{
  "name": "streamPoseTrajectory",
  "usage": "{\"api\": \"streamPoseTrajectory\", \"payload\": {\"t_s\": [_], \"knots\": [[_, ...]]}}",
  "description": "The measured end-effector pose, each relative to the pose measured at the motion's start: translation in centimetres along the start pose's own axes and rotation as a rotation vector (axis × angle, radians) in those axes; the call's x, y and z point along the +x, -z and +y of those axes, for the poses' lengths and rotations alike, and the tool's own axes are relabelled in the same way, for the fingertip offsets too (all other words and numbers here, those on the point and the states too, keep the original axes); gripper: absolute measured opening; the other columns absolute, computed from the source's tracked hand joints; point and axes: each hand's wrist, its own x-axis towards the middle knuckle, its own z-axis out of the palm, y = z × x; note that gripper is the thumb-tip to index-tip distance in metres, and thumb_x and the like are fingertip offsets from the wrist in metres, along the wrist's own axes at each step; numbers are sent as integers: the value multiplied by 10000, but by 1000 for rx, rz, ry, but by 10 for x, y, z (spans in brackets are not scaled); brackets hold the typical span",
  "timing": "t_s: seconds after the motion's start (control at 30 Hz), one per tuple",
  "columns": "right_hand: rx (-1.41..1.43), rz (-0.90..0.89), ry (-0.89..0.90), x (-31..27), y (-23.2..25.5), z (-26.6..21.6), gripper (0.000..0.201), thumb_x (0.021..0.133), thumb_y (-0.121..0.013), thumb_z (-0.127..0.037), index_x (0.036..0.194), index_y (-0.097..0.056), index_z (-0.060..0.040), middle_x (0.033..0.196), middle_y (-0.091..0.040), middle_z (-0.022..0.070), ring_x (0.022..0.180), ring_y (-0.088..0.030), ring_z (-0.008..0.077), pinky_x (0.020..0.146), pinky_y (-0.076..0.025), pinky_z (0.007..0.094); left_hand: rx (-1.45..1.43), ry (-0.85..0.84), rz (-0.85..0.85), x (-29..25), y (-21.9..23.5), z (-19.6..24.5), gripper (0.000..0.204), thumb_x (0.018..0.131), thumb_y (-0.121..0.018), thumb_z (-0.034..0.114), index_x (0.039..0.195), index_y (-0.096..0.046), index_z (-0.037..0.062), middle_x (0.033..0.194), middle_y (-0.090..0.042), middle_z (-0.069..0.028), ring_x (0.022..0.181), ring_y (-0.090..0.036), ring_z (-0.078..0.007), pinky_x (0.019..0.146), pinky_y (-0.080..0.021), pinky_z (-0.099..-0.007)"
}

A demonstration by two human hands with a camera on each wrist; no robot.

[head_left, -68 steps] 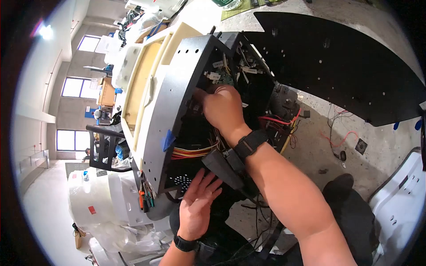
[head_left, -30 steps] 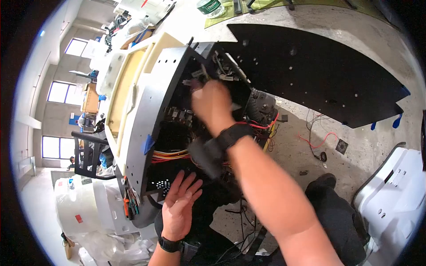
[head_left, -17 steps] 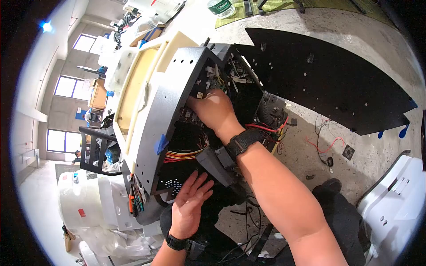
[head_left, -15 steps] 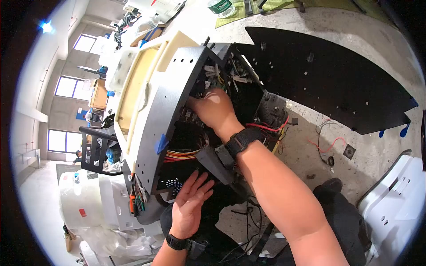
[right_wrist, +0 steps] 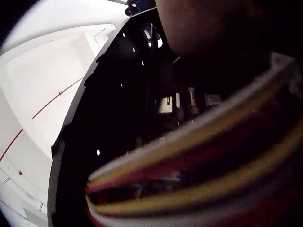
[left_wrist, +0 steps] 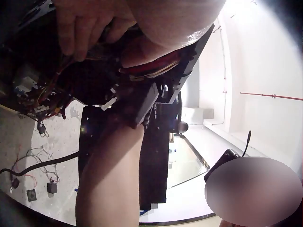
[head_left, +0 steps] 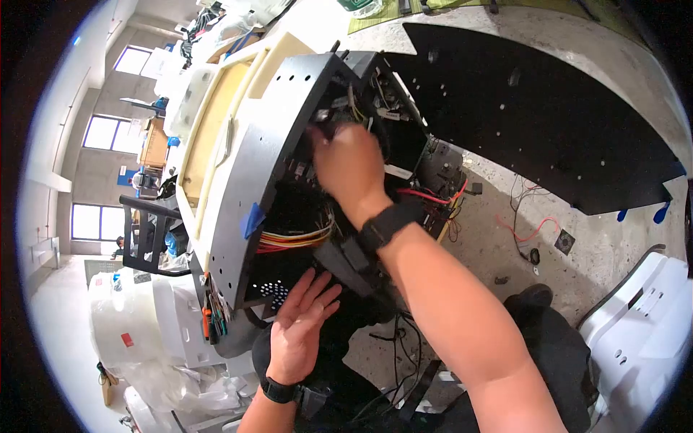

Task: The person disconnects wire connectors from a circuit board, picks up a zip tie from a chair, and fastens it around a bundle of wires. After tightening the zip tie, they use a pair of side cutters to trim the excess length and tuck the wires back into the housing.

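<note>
A dark open enclosure (head_left: 247,169) stands tilted in the head view, with a bundle of coloured wires (head_left: 292,239) across its lower part. My right hand (head_left: 351,169) reaches into its upper part, fingers bent; their tips are blurred in shadow, and whether they hold anything cannot be told. Close to the right wrist camera, yellow, white and red wires (right_wrist: 227,187) cross in front of small connectors (right_wrist: 165,105). My left hand (head_left: 296,339) is palm up with spread, relaxed fingers beside the perforated lower panel (head_left: 264,290), holding nothing visible.
A large black panel (head_left: 541,119) extends right from the enclosure. Loose cables (head_left: 534,231) lie on the floor, and a white shell (head_left: 650,310) stands at right. Hand tools (head_left: 210,321) hang at the enclosure's lower left. Black cables (head_left: 404,353) run below my right forearm.
The head view has shifted, carrying the enclosure up and slightly left in the picture. My right hand has moved a little right relative to the enclosure; my left hand keeps its relaxed pose.
</note>
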Motion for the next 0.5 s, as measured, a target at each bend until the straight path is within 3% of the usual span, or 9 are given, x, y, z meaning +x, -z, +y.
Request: {"api": "streamPoseTrajectory", "payload": {"t_s": [0.13,0.17,0.2,0.27,0.4,0.47,0.5], "knots": [[193,30,-67,-1,12,12,357,846,-605,-288,774,-647,60,691,-627,216,682,-624,351,637,-468,368,14,-4,19,-1,-4,-1,628,839,-535,86,1394,-258,-14,1388,-368,-198,1239,-424,-307,1004,-344,-401],[316,-82,-155,-2,17,15,329,864,-587,-259,829,-644,62,720,-646,186,669,-631,289,634,-468,338,22,-11,28,0,-7,0,625,828,-525,83,1389,-267,-17,1388,-371,-192,1238,-424,-303,1009,-343,-404],[313,-79,-154,-7,15,17,329,864,-587,-259,829,-644,62,720,-646,186,669,-631,289,634,-468,338,21,-11,24,0,-10,-2,625,828,-525,83,1389,-267,-17,1388,-371,-192,1238,-424,-303,1009,-343,-404],[262,52,-137,-18,7,24,276,856,-573,-242,834,-651,21,804,-634,235,785,-611,402,724,-480,427,59,-168,21,2,-16,-4,611,838,-500,73,1391,-259,-19,1413,-336,-185,1289,-356,-291,1053,-269,-406],[133,-8,-85,-38,24,17,242,837,-567,-196,880,-652,26,848,-641,230,809,-618,385,726,-484,415,20,-323,116,20,-42,5,585,846,-474,61,1388,-268,-16,1418,-330,-167,1312,-312,-263,1081,-201,-396],[240,-113,29,-45,29,17,212,808,-574,-169,884,-659,10,851,-642,221,814,-623,368,725,-488,393,-116,-352,28,34,-44,6,569,852,-456,56,1387,-273,-11,1425,-319,-149,1313,-304,-246,1087,-177,-384],[238,-113,26,-48,32,18,212,808,-574,-169,884,-659,10,851,-642,221,814,-623,368,725,-488,393,-139,-397,89,35,-51,6,475,906,-452,122,1349,-337,-4,1336,-442,-119,1254,-386,-236,1050,-252,-365]]}}
